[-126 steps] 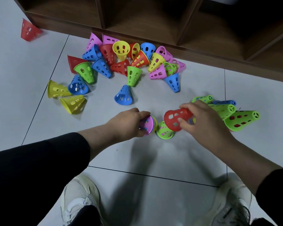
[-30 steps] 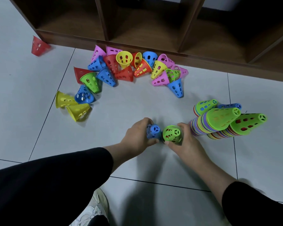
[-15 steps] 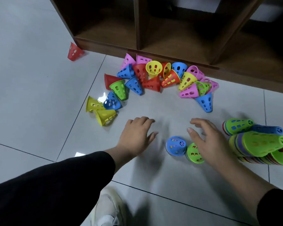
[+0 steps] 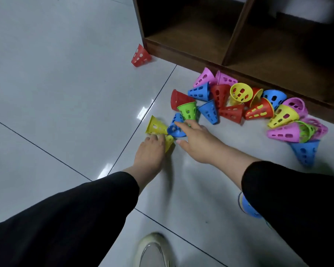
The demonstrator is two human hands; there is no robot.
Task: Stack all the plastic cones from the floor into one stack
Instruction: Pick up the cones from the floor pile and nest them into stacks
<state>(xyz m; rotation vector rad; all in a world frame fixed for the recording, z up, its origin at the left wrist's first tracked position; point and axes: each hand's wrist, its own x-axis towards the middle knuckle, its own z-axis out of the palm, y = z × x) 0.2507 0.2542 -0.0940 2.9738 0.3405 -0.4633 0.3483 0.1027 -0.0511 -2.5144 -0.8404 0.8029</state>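
Observation:
Several perforated plastic cones in red, blue, yellow, green and pink lie in a loose pile (image 4: 239, 105) on the floor by the shelf. My left hand (image 4: 150, 151) is closed over a yellow cone (image 4: 169, 143) lying at the pile's left end. A second yellow cone (image 4: 155, 126) lies just beyond its fingertips. My right hand (image 4: 197, 140) is spread, its index finger touching a blue cone (image 4: 176, 130) beside a green cone (image 4: 187, 111). A short stack topped by a blue cone (image 4: 248, 208) peeks out under my right sleeve.
One red cone (image 4: 140, 55) lies apart by the corner of the dark wooden shelf unit (image 4: 181, 53). A blue cone (image 4: 305, 154) lies at the pile's right end. My shoe (image 4: 154, 249) is at the bottom edge. Bare grey tiles stretch to the left.
Both hands have left the blue and green cones near the stacks and reached left to the pile's end. The left hand now covers a yellow cone. The view swung left.

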